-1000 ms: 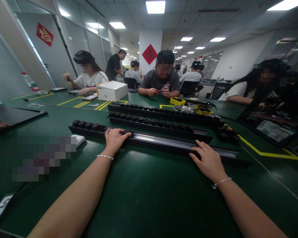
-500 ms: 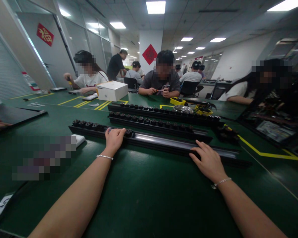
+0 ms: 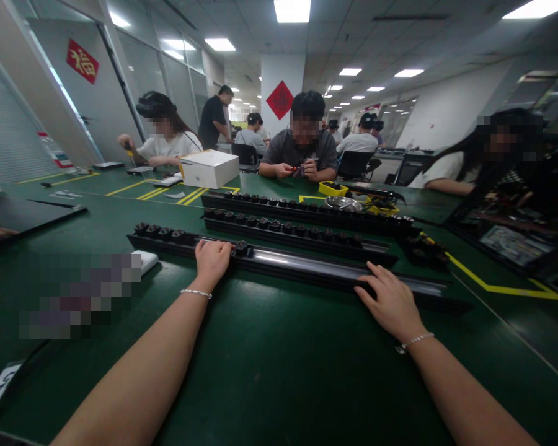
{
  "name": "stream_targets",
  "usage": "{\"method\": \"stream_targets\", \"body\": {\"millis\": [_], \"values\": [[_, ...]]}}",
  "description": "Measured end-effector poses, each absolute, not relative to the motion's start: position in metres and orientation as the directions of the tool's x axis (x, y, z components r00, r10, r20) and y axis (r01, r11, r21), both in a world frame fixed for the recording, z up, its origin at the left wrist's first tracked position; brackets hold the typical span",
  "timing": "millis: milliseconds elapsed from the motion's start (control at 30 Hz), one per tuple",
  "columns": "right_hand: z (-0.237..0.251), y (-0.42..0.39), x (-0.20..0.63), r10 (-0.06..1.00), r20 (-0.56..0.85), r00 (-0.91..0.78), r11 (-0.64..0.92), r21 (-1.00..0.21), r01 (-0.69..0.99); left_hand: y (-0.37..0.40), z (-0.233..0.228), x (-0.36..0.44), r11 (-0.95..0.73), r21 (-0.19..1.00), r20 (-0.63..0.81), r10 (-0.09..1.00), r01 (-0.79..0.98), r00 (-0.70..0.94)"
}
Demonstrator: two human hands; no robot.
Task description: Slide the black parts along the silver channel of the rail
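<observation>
Both hands are on the nearest long black rail (image 3: 307, 267), which lies across the middle of the frame on the green worktop (image 3: 279, 359). The left hand (image 3: 211, 260) lies palm down with fingers curled over the rail's near edge, just beside a small black clip (image 3: 240, 248) seated in the channel; whether it pinches anything I cannot tell. The right hand (image 3: 390, 300) lies open and flat, fingers spread, pressing the rail toward its right end. Further left on the rail sits a group of black clips (image 3: 160, 233). Two more rails (image 3: 297, 226) filled with such clips lie behind, toward the centre. A white box (image 3: 210, 168) stands at upper centre-left, a small white block (image 3: 146, 260) to the left of the rail, and a yellow tray (image 3: 333, 189) near a seated person opposite. Judgement: the work goes best with the right palm keeping the rail from sliding while the left hand nudges parts squarely along the channel. Compared with half a second ago, the left hand has shifted slightly left, leaving the clip more exposed; the right hand has stayed put.
</observation>
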State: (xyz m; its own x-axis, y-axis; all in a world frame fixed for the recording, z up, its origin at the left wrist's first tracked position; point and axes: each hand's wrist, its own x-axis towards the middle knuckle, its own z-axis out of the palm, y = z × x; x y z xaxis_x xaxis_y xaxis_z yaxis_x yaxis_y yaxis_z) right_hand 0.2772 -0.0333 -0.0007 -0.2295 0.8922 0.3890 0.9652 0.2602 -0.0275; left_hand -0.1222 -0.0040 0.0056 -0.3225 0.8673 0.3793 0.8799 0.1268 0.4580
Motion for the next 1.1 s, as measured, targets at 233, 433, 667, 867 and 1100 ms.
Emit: {"method": "stream_targets", "body": {"millis": [233,433,667,867,1100], "values": [[-0.0022,-0.0324,0.2784,0.883,0.407,-0.234,0.271,-0.033,0.962,-0.0069,0.0080,-0.1180,0.113,0.452,0.348,0.891,0.885,-0.291],[-0.0034,-0.0320,0.2786,0.877,0.418,-0.239,0.274,-0.024,0.961,-0.0089,0.0097,-0.1164,0.106,0.427,0.349,0.897,0.898,-0.272],[-0.0030,-0.0315,0.2788,0.885,0.402,-0.235,0.265,-0.019,0.964,-0.0094,0.0097,-0.1163,0.087,0.432,0.347,0.903,0.898,-0.255],[-0.0018,-0.0323,0.2778,0.892,0.389,-0.230,0.257,-0.017,0.966,-0.0087,0.0079,-0.1170,0.073,0.408,0.358,0.904,0.910,-0.232],[-0.0007,-0.0328,0.2769,0.899,0.376,-0.224,0.249,-0.019,0.968,-0.0081,0.0087,-0.1148,0.056,0.382,0.376,0.902,0.922,-0.211]]}}
